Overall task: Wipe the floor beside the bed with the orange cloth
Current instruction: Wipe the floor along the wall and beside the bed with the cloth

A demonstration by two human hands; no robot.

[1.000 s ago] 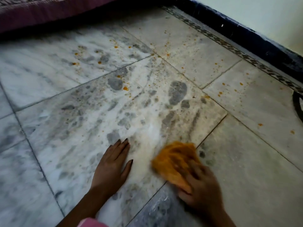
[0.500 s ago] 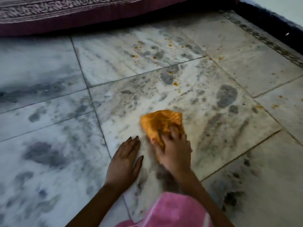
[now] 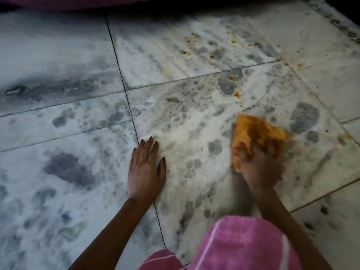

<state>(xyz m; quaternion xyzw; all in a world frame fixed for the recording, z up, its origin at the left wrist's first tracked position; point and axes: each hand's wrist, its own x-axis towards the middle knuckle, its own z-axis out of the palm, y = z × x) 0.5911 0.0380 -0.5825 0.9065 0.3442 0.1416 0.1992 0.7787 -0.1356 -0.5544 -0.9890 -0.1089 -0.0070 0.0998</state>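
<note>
The orange cloth point(image 3: 259, 133) is bunched on the grey-white marble floor point(image 3: 185, 117), right of centre. My right hand point(image 3: 259, 168) presses down on its near edge and grips it; hand and cloth are blurred by motion. Flat on the floor to the left lies my left hand point(image 3: 145, 168), fingers together, palm down, holding nothing. Small orange specks point(image 3: 236, 95) dot the tiles beyond the cloth. The bed's dark edge point(image 3: 78, 2) runs along the top of the view.
A dark patterned border strip point(image 3: 339, 22) runs along the wall at the top right. Pink cloth with white stripes point(image 3: 243, 248) covers my knee at the bottom. Dark tile joints point(image 3: 124, 90) cross the floor, which is smeared with pale streaks.
My right hand has swept the orange cloth from beside my left hand out to the right. The view has dipped lower, showing less of the bed. My left hand stays planted.
</note>
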